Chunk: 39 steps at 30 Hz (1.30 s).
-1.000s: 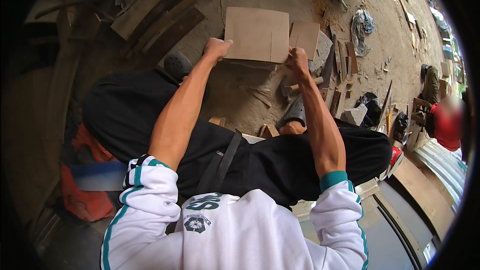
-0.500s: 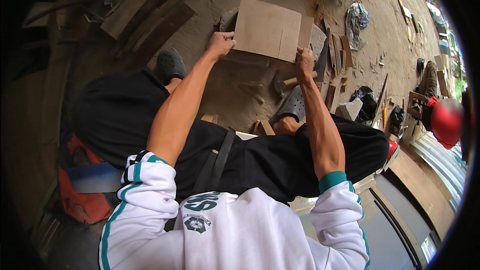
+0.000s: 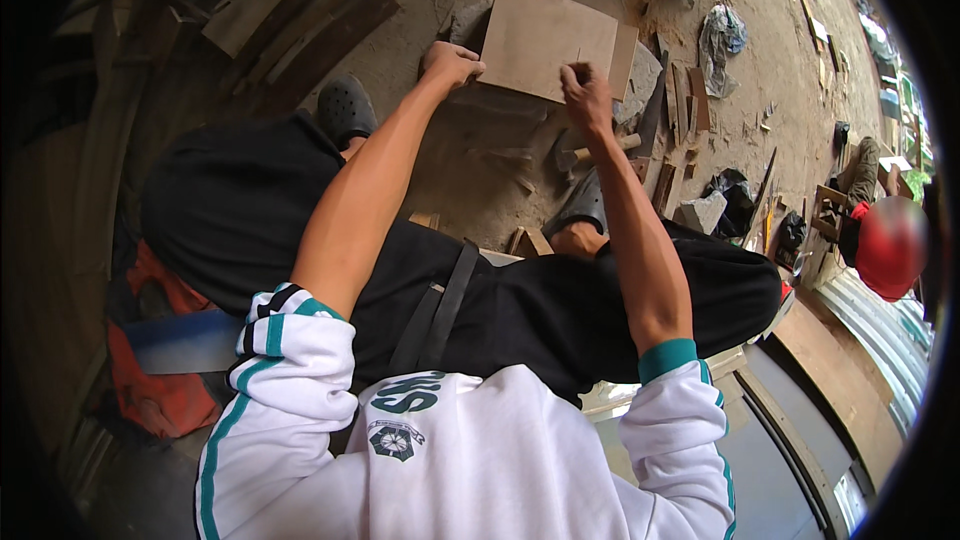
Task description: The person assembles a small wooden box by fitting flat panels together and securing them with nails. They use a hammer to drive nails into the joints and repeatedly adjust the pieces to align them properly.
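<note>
A thin, light brown wooden board (image 3: 545,30) lies in front of my feet. A second board (image 3: 625,52) peeks out from under its right side. My left hand (image 3: 452,67) grips the left near corner of the top board, fingers closed on its edge. Above the near edge, toward the right, my right hand (image 3: 588,95) is closed with its fingers curled together. Whatever those fingers may hold is too small or hidden to name. A thin dark line on the board shows just beyond them.
A hammer (image 3: 605,148) lies by my right clog (image 3: 580,205). Grey stone (image 3: 640,85) shows beside the boards. Long planks (image 3: 330,45) are stacked at left; wood scraps (image 3: 685,105) and a plastic bag (image 3: 718,45) lie at right. A person in a red cap (image 3: 890,245) sits far right.
My right hand has left the board's right near corner and moved left and farther out, over the line. The top board has shifted slightly. My left hand stays at its left edge.
</note>
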### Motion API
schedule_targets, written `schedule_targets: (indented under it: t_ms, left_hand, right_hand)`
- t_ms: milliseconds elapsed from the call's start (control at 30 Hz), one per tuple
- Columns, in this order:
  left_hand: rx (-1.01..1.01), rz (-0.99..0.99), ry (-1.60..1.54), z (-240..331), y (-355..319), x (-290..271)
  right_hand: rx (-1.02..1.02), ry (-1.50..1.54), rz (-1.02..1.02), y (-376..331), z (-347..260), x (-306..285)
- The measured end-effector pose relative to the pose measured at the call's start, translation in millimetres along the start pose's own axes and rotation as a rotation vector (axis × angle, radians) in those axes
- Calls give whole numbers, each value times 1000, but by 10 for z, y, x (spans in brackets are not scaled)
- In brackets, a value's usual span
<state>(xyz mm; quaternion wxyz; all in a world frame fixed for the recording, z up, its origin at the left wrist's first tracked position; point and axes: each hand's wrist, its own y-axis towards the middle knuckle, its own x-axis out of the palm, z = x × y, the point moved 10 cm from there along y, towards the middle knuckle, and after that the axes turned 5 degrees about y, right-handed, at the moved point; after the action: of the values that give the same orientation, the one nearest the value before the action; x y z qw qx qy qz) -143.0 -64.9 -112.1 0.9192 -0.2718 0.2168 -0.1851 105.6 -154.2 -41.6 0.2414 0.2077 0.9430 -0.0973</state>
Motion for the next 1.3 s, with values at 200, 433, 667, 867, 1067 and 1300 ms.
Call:
schedule_targets:
  t_ms: [200, 433, 667, 867, 1067, 1300]
  left_hand:
    - [-30, -10, -61, -5, -34, 15]
    - [188, 79, 245, 81, -16, -41]
    - [720, 391, 607, 636, -77, 217]
    - [846, 439, 1020, 1097, 178, 507]
    - [1400, -300, 1165, 498, -778, 1350]
    - [1508, -223, 959, 710, -965, 970]
  right_hand:
    - [-61, 93, -235, -151, -262, 652]
    - [89, 371, -218, -158, -154, 871]
    - [44, 34, 397, -186, -13, -26]
    - [7, 17, 429, -167, 466, -432]
    - [198, 528, 231, -134, 908, -334]
    - [181, 530, 215, -141, 925, -279]
